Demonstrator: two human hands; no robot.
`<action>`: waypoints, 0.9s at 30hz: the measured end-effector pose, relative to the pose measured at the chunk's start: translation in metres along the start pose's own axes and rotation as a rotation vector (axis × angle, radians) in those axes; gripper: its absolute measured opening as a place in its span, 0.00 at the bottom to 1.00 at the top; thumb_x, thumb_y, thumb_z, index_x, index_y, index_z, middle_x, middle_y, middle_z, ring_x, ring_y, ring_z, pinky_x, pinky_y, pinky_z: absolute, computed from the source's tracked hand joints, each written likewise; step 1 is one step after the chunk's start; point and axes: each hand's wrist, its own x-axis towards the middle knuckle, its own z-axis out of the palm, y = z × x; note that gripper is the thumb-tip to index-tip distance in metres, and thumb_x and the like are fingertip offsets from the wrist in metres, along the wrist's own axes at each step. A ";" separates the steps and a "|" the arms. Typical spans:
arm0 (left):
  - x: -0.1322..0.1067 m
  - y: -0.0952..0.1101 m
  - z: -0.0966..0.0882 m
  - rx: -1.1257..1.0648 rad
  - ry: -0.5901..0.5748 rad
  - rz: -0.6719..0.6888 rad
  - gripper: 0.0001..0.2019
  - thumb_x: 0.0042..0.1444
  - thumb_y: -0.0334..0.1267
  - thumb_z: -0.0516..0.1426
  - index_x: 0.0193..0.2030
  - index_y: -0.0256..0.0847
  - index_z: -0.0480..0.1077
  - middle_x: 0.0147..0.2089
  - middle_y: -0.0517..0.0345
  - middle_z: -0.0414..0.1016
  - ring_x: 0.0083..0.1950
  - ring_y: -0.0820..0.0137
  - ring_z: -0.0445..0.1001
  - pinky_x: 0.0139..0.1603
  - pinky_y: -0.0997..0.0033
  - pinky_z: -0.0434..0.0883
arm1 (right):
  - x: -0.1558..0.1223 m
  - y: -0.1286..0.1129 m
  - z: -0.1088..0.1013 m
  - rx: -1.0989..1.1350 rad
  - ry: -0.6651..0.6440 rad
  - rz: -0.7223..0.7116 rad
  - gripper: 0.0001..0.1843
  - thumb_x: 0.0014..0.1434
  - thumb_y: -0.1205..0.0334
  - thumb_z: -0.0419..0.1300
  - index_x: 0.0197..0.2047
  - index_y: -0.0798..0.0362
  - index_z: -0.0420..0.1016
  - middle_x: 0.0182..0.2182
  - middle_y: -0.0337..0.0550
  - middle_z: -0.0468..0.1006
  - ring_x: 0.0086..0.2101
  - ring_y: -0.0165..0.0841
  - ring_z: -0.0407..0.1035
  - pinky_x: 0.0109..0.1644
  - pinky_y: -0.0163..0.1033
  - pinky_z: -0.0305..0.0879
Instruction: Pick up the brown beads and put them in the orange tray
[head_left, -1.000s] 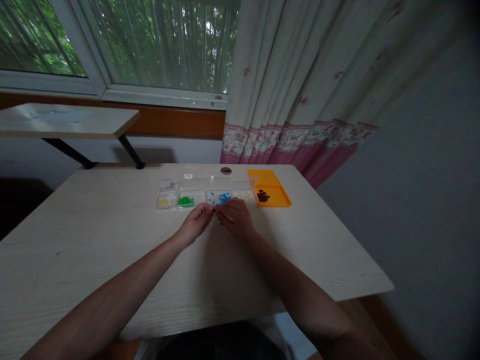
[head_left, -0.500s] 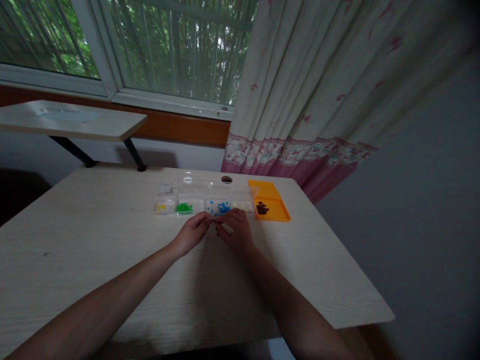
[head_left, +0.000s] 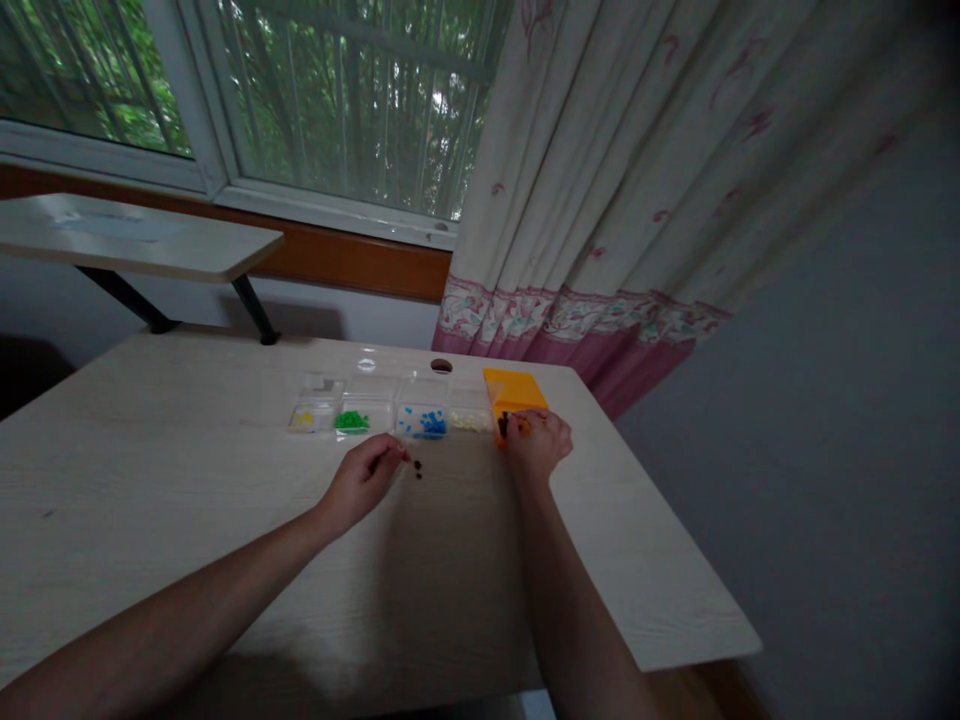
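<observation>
My left hand (head_left: 367, 474) is above the table in front of the clear boxes, thumb and fingertips pinched together. What the pinch holds is too small to make out. Just right of those fingertips, small dark brown pieces (head_left: 418, 466) lie on the tabletop. My right hand (head_left: 540, 446) reaches into the orange box (head_left: 516, 386), its fingers bent and drawn together at the dark brown bits (head_left: 503, 424) there. The hand covers much of that box's front half, and whatever is between its fingertips is hidden.
Clear lidded boxes stand in a row, holding yellow pieces (head_left: 303, 418), green pieces (head_left: 352, 421), blue pieces (head_left: 433, 423) and pale pieces (head_left: 469, 421). Behind them is a round hole (head_left: 442, 366) in the table (head_left: 225, 480). A raised shelf (head_left: 142, 240) stands at the back left; a curtain (head_left: 570, 220) hangs behind.
My right hand has left my left hand and moved right to the orange box. My left hand stays pinched near its former place. The view has shifted slightly.
</observation>
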 end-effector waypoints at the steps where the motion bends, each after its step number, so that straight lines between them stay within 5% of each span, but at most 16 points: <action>1: -0.001 0.000 0.000 0.025 0.006 0.007 0.16 0.64 0.47 0.50 0.33 0.40 0.72 0.31 0.57 0.72 0.34 0.70 0.69 0.36 0.72 0.65 | -0.001 0.001 0.002 -0.001 -0.001 0.005 0.12 0.56 0.55 0.59 0.36 0.50 0.82 0.46 0.50 0.76 0.50 0.48 0.60 0.53 0.56 0.52; 14: 0.000 -0.002 -0.004 0.265 -0.041 0.146 0.12 0.66 0.41 0.50 0.44 0.42 0.75 0.37 0.55 0.70 0.38 0.69 0.68 0.40 0.69 0.66 | 0.010 0.004 -0.001 0.328 0.206 0.025 0.23 0.65 0.50 0.49 0.42 0.55 0.82 0.38 0.51 0.76 0.43 0.40 0.66 0.54 0.49 0.58; 20: -0.001 -0.003 -0.002 0.390 -0.211 0.232 0.13 0.60 0.35 0.56 0.52 0.44 0.73 0.44 0.52 0.68 0.49 0.63 0.68 0.52 0.62 0.68 | 0.003 -0.008 0.006 0.336 0.155 -0.134 0.20 0.65 0.52 0.50 0.37 0.53 0.81 0.34 0.46 0.78 0.40 0.38 0.68 0.53 0.46 0.59; 27: -0.001 -0.008 0.001 0.497 -0.255 0.220 0.13 0.61 0.37 0.55 0.51 0.45 0.74 0.45 0.50 0.67 0.49 0.62 0.68 0.53 0.60 0.68 | -0.013 -0.032 0.002 0.371 0.028 -0.291 0.18 0.66 0.56 0.50 0.38 0.51 0.80 0.33 0.44 0.78 0.37 0.35 0.68 0.49 0.44 0.59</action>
